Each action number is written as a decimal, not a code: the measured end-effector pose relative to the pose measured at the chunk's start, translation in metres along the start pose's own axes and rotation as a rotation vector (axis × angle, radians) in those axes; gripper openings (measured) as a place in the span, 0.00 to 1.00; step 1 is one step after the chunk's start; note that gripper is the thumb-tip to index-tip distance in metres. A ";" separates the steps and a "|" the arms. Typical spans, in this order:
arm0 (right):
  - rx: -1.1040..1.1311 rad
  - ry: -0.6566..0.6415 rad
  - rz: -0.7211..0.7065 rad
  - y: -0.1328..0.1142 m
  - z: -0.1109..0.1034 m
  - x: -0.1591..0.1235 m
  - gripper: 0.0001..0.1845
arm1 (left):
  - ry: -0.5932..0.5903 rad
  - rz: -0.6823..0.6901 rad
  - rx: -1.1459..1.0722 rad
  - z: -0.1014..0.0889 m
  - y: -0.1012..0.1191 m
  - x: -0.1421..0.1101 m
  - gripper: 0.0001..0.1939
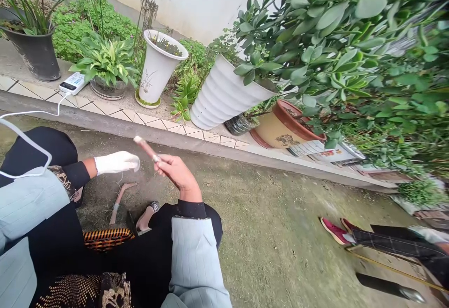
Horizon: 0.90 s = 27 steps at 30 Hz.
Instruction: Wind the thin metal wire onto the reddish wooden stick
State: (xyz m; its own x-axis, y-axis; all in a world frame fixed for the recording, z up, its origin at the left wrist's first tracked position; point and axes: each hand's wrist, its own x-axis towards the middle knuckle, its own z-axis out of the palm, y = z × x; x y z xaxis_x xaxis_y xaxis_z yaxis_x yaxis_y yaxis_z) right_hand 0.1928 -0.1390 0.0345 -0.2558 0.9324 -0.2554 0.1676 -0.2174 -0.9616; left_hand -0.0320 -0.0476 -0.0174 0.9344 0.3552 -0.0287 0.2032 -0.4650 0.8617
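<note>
My right hand [177, 172] is bare and closed around a thin brownish stick-like tool [145, 148], which points up and to the left. My left hand [116, 162] wears a white glove and is held just left of the tool's tip; its fingers look curled together, and I cannot make out anything in them. Both hands hover above my knees, over the mossy concrete ground [280, 233]. On the ground below the hands lies another pinkish-brown stick [119, 200].
A tiled ledge [154, 123] carries a black pot [33, 53], a tall white pot [157, 67], a ribbed white pot [220, 95] and a brown pot [282, 128]. A power bank [73, 82] with a white cable lies at left. Another person's legs and red shoes [336, 231] are at right.
</note>
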 end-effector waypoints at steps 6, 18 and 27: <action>-0.574 0.332 0.196 0.014 -0.003 0.014 0.09 | -0.175 0.050 0.056 0.003 0.012 -0.001 0.16; -0.133 -0.219 0.043 0.004 0.011 0.005 0.14 | -0.005 -0.054 -0.072 0.000 0.010 0.000 0.15; -0.883 0.123 0.312 0.028 0.008 0.027 0.08 | -0.175 0.065 0.092 0.005 0.010 0.000 0.14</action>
State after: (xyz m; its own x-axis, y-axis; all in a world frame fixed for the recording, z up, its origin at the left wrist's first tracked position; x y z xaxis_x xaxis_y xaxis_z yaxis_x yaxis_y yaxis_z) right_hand 0.1825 -0.1223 -0.0001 0.0164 0.9037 -0.4278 0.8848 -0.2123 -0.4147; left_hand -0.0285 -0.0563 -0.0115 0.9813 0.1797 -0.0687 0.1592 -0.5576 0.8147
